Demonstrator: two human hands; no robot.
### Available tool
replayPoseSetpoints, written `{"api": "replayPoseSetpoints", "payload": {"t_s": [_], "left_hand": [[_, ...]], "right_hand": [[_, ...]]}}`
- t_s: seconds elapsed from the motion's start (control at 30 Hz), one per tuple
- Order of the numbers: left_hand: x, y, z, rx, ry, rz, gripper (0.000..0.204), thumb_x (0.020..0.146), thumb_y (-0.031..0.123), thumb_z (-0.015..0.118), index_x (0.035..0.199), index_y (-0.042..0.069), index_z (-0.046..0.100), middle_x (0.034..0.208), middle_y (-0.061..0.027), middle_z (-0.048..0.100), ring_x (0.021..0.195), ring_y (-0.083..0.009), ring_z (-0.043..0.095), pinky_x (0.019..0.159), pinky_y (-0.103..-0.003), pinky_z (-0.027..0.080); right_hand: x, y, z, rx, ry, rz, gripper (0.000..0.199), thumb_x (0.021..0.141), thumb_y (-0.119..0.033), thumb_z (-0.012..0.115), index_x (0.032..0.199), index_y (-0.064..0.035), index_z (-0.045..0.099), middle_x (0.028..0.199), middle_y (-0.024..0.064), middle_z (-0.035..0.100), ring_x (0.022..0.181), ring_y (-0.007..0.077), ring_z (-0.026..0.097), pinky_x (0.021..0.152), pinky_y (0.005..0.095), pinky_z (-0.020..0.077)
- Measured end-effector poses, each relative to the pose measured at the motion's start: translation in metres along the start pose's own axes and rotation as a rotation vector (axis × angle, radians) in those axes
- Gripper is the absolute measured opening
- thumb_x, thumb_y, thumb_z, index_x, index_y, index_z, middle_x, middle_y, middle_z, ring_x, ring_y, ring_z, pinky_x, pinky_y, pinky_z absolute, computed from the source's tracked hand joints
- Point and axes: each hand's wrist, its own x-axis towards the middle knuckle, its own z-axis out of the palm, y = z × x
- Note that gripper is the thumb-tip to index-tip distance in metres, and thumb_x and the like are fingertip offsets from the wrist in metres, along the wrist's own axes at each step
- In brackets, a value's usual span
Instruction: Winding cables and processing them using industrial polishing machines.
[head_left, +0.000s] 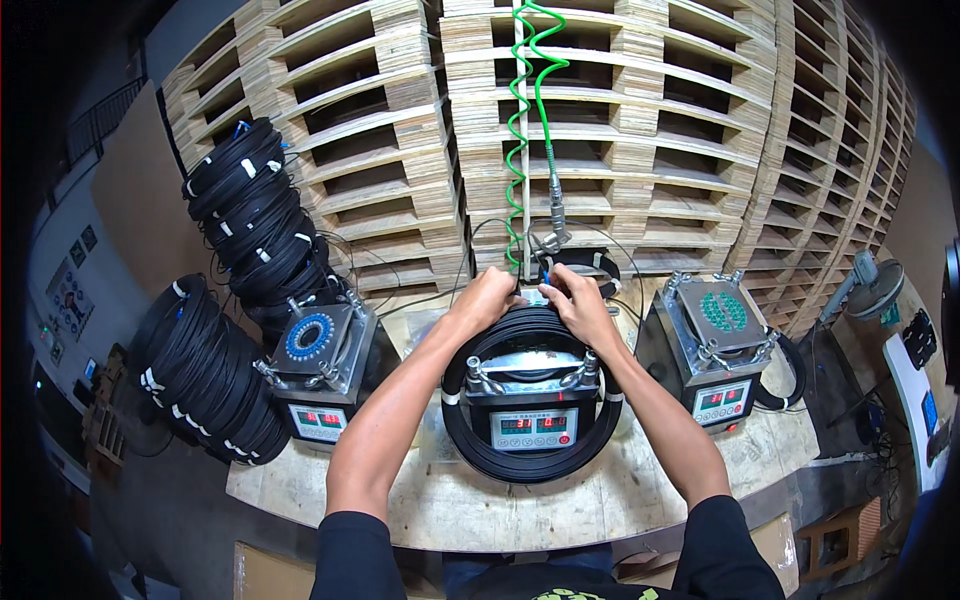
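Both my arms reach over the middle of the wooden table (450,520). A coil of black cable (530,465) hangs around the middle machine, a steel-topped box with a lit red display (540,428). My left hand (488,298) is closed at the coil's far edge, its fingertips pinched together; what they hold is too small to make out. Close beside it, my right hand (577,303) pinches a small blue cable end (545,283) between thumb and fingers. A small pale object (534,297) shows between the two hands, partly hidden.
Similar machines stand at left (318,350) and right (715,340). Stacked black cable coils (205,370) rise at the left. A green spiral air hose (540,90) with a metal fitting (557,215) hangs beyond my hands. Wooden pallets (640,150) wall off the back; a fan (868,290) stands right.
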Motion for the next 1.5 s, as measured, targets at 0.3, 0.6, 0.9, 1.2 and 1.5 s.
{"api": "replayPoseSetpoints", "payload": {"t_s": [0.3, 0.6, 0.9, 1.2, 1.5], "left_hand": [[-0.002, 0.007, 0.002, -0.048, 0.207, 0.089, 0.039, 0.088, 0.027, 0.072, 0.073, -0.008, 0.063, 0.077, -0.029, 0.064, 0.081, -0.0477, 0.064, 0.07, -0.051, 0.052], [0.004, 0.019, 0.0, -0.905, 0.187, -0.279, 0.024, 0.095, 0.025, 0.069, 0.088, 0.004, 0.075, 0.074, 0.0023, 0.067, 0.065, -0.0053, 0.056, 0.059, -0.025, 0.044], [-0.001, 0.029, -0.003, -1.169, 0.179, -0.227, 0.023, 0.099, 0.022, 0.062, 0.1, 0.003, 0.074, 0.081, 0.0008, 0.069, 0.071, -0.005, 0.059, 0.066, -0.022, 0.047], [-0.023, 0.071, -0.013, -1.297, 0.358, -0.29, 0.032, 0.096, 0.028, 0.067, 0.114, 0.002, 0.057, 0.102, -0.0078, 0.068, 0.084, -0.0117, 0.066, 0.073, -0.025, 0.054], [-0.056, 0.056, -0.067, -0.837, 0.485, -0.184, 0.039, 0.105, 0.033, 0.05, 0.125, 0.002, 0.061, 0.06, -0.0028, 0.06, 0.052, -0.0093, 0.058, 0.05, -0.025, 0.047]], "right_hand": [[-0.001, 0.002, 0.002, -0.056, 0.001, -0.031, 0.017, 0.09, -0.008, 0.066, 0.092, 0.0048, 0.054, 0.082, 0.02, 0.06, 0.074, 0.0318, 0.059, 0.067, 0.0392, 0.0458], [0.006, 0.017, 0.003, 0.138, -0.107, -0.108, 0.023, 0.087, -0.015, 0.073, 0.099, 0.0028, 0.066, 0.109, 0.015, 0.064, 0.097, 0.0245, 0.065, 0.082, 0.0332, 0.0527], [0.017, -0.021, -0.016, -0.053, -0.184, -0.177, 0.024, 0.087, -0.016, 0.073, 0.104, 0.0009, 0.072, 0.106, 0.0166, 0.068, 0.097, 0.0311, 0.068, 0.084, 0.0374, 0.0528], [0.002, -0.05, -0.034, -0.169, -0.192, -0.249, 0.023, 0.086, -0.012, 0.073, 0.103, 0.0025, 0.07, 0.092, 0.0172, 0.065, 0.082, 0.0327, 0.066, 0.072, 0.04, 0.0514], [-0.017, -0.05, -0.08, -0.18, -0.141, -0.17, 0.011, 0.09, -0.009, 0.07, 0.096, 0.0007, 0.07, 0.083, 0.0099, 0.069, 0.074, 0.0169, 0.066, 0.068, 0.0298, 0.0536]]}}
